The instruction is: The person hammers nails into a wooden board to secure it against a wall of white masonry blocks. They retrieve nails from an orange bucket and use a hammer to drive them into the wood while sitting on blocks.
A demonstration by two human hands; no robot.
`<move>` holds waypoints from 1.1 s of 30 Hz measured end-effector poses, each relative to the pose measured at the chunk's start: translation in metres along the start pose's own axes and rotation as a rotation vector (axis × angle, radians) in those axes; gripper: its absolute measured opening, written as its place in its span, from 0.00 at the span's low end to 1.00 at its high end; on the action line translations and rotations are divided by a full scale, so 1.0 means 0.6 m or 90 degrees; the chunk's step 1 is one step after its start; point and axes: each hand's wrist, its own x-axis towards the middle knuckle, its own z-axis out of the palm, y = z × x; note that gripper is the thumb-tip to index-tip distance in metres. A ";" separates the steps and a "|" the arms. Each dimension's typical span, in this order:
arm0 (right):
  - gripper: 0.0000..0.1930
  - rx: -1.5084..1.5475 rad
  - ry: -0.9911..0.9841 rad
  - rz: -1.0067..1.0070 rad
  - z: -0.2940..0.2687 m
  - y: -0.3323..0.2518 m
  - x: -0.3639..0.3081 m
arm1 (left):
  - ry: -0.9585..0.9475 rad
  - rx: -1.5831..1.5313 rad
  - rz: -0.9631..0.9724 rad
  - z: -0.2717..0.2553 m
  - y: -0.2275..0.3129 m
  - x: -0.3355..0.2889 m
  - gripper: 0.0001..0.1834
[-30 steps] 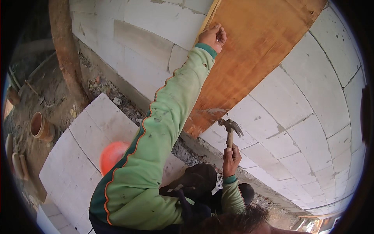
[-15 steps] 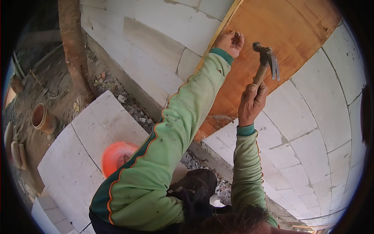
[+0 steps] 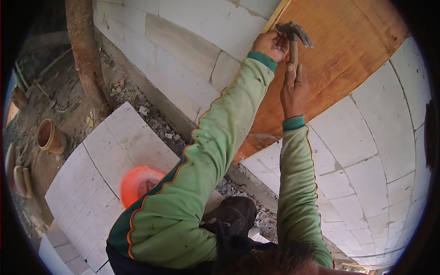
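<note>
On the left-hand ground (image 3: 27, 121): brown bucket (image 3: 54, 139) on bare soil.
Tree trunk (image 3: 85, 55): rough and brown, just right of the bucket, rising past the upper edge.
Pale blocks (image 3: 87, 169): laid flush, dark joints between them.
Red tub (image 3: 130, 185): seen against the blocks, partly covered by the green left sleeve (image 3: 220, 119).
Left hand (image 3: 268, 46): at the edge of the orange-brown wooden panel (image 3: 330, 68), its fingers curled inward beside the hammer head; cannot tell whether they pinch anything.
Hammer (image 3: 294, 48): claw type, in front of the panel, wooden handle downward, claw to the right; any stamp on it is too small to read.
Right hand (image 3: 294, 89): fingers closed around the handle, thumb along it.
Block wall (image 3: 362, 137): whitish, right of the panel, grey smears at its joints.
</note>
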 end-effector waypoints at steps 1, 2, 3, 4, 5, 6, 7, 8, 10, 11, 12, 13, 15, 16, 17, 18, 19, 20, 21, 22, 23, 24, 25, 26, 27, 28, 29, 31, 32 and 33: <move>0.15 0.000 -0.001 0.001 0.001 -0.003 -0.003 | 0.001 0.000 -0.001 -0.001 -0.001 -0.001 0.05; 0.15 0.013 0.062 -0.079 0.005 -0.012 -0.008 | -0.006 0.010 0.002 -0.001 0.000 -0.004 0.06; 0.14 0.026 0.125 -0.158 0.008 -0.017 -0.014 | -0.013 0.021 0.005 -0.002 0.001 -0.007 0.06; 0.14 0.027 0.124 -0.157 0.008 -0.014 -0.019 | -0.011 0.021 0.006 -0.002 0.003 -0.008 0.06; 0.14 0.062 0.170 -0.204 0.007 -0.012 -0.025 | -0.023 0.000 -0.019 -0.003 0.005 -0.005 0.05; 0.13 0.097 0.217 -0.251 0.007 -0.008 -0.028 | -0.035 -0.021 -0.044 -0.003 0.006 -0.003 0.05; 0.13 0.099 0.217 -0.250 0.009 -0.002 -0.025 | -0.034 -0.021 -0.043 -0.002 0.008 0.000 0.05; 0.14 0.022 0.173 -0.218 0.009 0.004 -0.021 | -0.041 -0.017 -0.034 -0.004 0.004 0.001 0.05; 0.14 -0.059 0.126 -0.183 0.002 0.013 -0.014 | -0.045 -0.017 -0.029 -0.006 -0.003 0.001 0.05; 0.13 -0.065 0.082 -0.107 -0.002 0.006 -0.006 | -0.037 -0.023 -0.023 -0.004 0.000 0.000 0.05; 0.14 -0.072 0.038 -0.031 -0.005 0.001 -0.002 | -0.029 -0.030 -0.017 -0.001 0.001 -0.001 0.05; 0.15 -0.048 0.110 -0.121 -0.006 -0.004 -0.009 | -0.028 -0.030 -0.017 -0.001 0.000 -0.004 0.05; 0.15 0.095 0.158 -0.170 -0.004 -0.030 -0.023 | -0.019 0.002 -0.015 -0.005 0.002 -0.008 0.05; 0.15 0.237 0.207 -0.215 -0.004 -0.038 -0.030 | -0.018 0.003 -0.012 -0.006 0.005 -0.008 0.05; 0.14 0.238 0.150 -0.260 -0.018 -0.026 -0.034 | -0.025 0.000 -0.017 -0.005 0.003 -0.006 0.05; 0.14 0.234 0.149 -0.261 -0.014 -0.014 -0.032 | -0.031 -0.005 -0.024 -0.006 -0.004 -0.002 0.04; 0.15 0.101 0.112 -0.210 -0.002 0.003 -0.023 | -0.032 -0.009 -0.026 -0.007 -0.006 0.004 0.04; 0.15 -0.031 0.075 -0.155 0.013 0.020 -0.017 | -0.044 -0.004 -0.009 -0.014 -0.006 0.014 0.04; 0.15 -0.081 0.007 -0.102 0.019 0.027 -0.002 | -0.059 0.003 0.010 -0.012 -0.005 0.015 0.03; 0.15 -0.083 0.007 -0.103 0.011 0.033 -0.005 | -0.060 0.001 0.009 -0.011 -0.010 0.015 0.03; 0.14 -0.061 0.037 -0.097 0.011 0.006 -0.007 | -0.068 0.008 0.022 -0.012 0.000 0.011 0.03; 0.13 -0.049 0.064 -0.084 0.005 -0.011 -0.020 | -0.071 0.007 0.025 -0.018 -0.002 -0.001 0.04; 0.13 -0.046 0.060 -0.079 0.004 -0.021 -0.036 | -0.064 0.009 0.028 -0.032 -0.007 -0.019 0.04; 0.17 0.100 0.129 -0.157 -0.003 -0.029 -0.048 | -0.010 0.165 0.120 -0.038 -0.018 -0.051 0.07; 0.21 0.254 0.198 -0.235 -0.003 -0.033 -0.053 | 0.044 0.325 0.216 -0.040 -0.020 -0.069 0.10; 0.21 0.257 0.197 -0.235 -0.003 -0.023 -0.049 | 0.045 0.326 0.220 -0.051 -0.018 -0.070 0.10; 0.22 0.196 0.185 -0.330 -0.012 -0.008 -0.040 | 0.110 0.525 0.509 -0.067 -0.023 -0.067 0.14; 0.23 0.025 0.194 -0.408 -0.001 0.001 -0.026 | 0.226 0.875 0.925 -0.115 -0.004 -0.045 0.25; 0.23 -0.090 0.212 -0.396 0.010 0.005 -0.019 | 0.233 0.874 0.911 -0.137 0.001 -0.037 0.25; 0.18 -0.100 0.111 -0.211 0.016 0.010 -0.011 | 0.193 0.950 0.792 -0.144 0.016 -0.031 0.27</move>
